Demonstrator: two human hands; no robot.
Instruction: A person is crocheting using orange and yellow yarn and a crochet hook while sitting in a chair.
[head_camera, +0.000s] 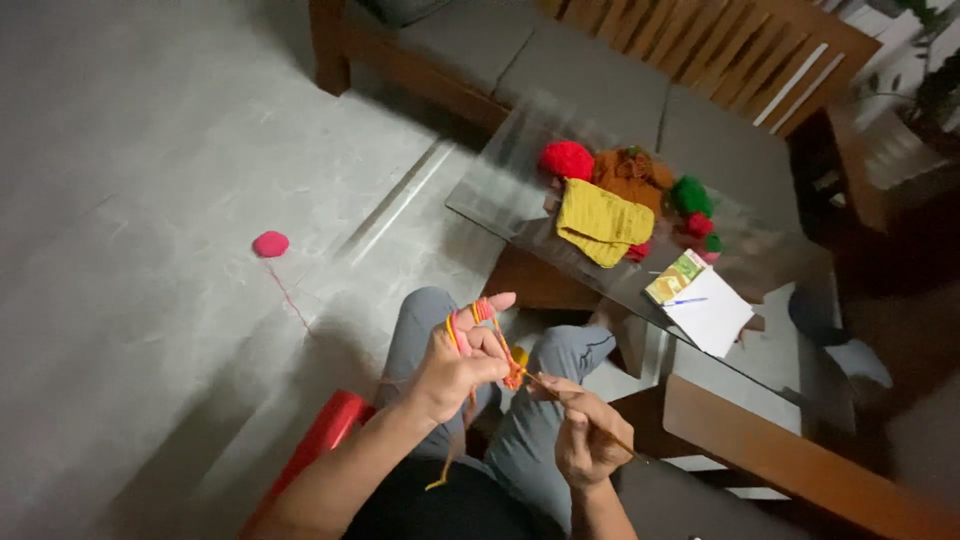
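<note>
My left hand (462, 362) is raised over my knees with pink and yellow yarn (478, 313) wound around its fingers, pinching a small orange crochet piece (513, 377). My right hand (587, 432) grips a thin crochet hook (545, 385) whose tip meets that piece. A yellow strand hangs down from my left hand toward my lap. A pink yarn ball (270, 243) lies on the grey floor to the left, its thread trailing toward me.
A glass-topped table (500, 190) in front carries a yellow knitted piece (602, 222), red yarn ball (567, 160), orange and green yarn, a white notepad (712, 312) with pen. A wooden sofa stands behind. A red stool edge (325, 435) shows at my left.
</note>
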